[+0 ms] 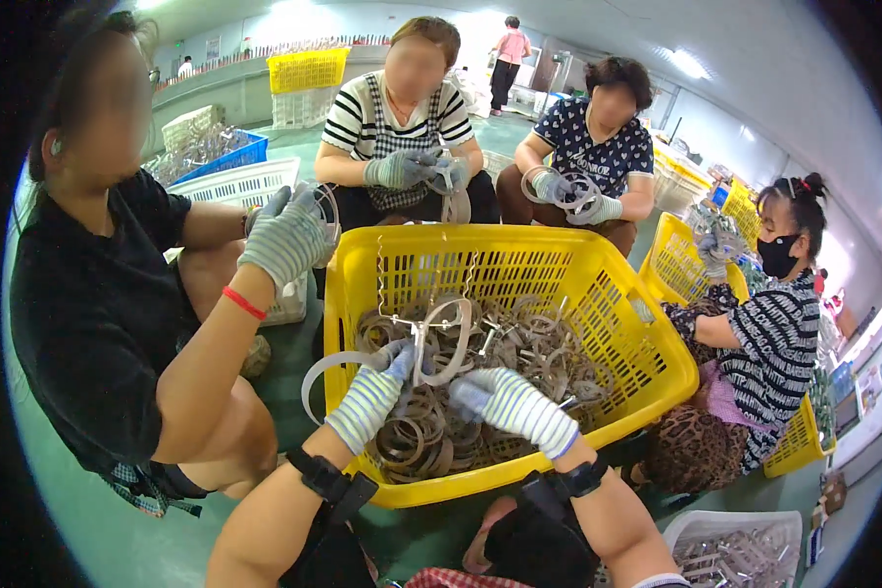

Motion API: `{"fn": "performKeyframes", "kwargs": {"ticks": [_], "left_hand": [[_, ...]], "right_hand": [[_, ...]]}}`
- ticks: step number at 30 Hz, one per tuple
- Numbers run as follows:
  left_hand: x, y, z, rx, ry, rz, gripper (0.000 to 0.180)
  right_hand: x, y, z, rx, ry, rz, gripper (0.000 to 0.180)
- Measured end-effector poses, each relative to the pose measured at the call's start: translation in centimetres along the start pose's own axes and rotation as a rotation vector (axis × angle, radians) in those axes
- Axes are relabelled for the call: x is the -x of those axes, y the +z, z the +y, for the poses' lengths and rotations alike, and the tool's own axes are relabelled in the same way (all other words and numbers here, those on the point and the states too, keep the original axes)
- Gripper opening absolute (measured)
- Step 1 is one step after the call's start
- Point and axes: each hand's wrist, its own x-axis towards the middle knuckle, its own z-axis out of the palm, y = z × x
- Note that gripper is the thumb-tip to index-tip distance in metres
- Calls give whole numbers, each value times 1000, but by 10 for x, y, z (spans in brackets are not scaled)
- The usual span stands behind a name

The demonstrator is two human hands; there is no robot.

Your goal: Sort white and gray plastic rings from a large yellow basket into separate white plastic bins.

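Note:
My left hand (370, 400), in a striped knit glove, is closed on a metal band clamp (445, 343) held upright above the basket. Another curved band (325, 370) sticks out on the left side of the same hand. My right hand (515, 404), gloved alike, hovers over the heap just right of the held clamp. Its fingertips are smeared, and whether they grip anything is unclear. Below both hands, a yellow plastic basket (608, 431) holds a heap of loose band clamps (421, 431) and bolts.
Several people in gloves sit around the basket, handling similar clamps; one gloved hand (286, 235) is at the left. Wire hooks (426, 321) hang inside the basket. A white crate (678, 524) of metal parts stands at the lower right, another yellow basket (671, 257) behind.

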Motion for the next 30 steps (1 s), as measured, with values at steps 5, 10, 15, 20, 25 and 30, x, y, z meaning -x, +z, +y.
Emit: {"fn": "performKeyframes", "kwargs": {"ticks": [5, 10, 15, 20, 25, 30], "left_hand": [[8, 4, 12, 200, -40, -88, 38], [13, 6, 13, 469, -53, -426, 44], [18, 13, 21, 463, -132, -422, 49], [14, 1, 9, 231, -209, -332, 36], [10, 13, 2, 91, 181, -106, 37], [8, 3, 5, 508, -72, -165, 44]], "right_hand": [[9, -31, -1, -286, 16, 351, 30], [-10, -15, 19, -138, -179, 198, 28], [-5, 1, -4, -934, -153, -17, 46], [-8, 1, -17, -605, -318, 29, 38], [-11, 6, -17, -725, -315, 180, 34], [-5, 8, -11, -757, -181, 258, 30]]}}
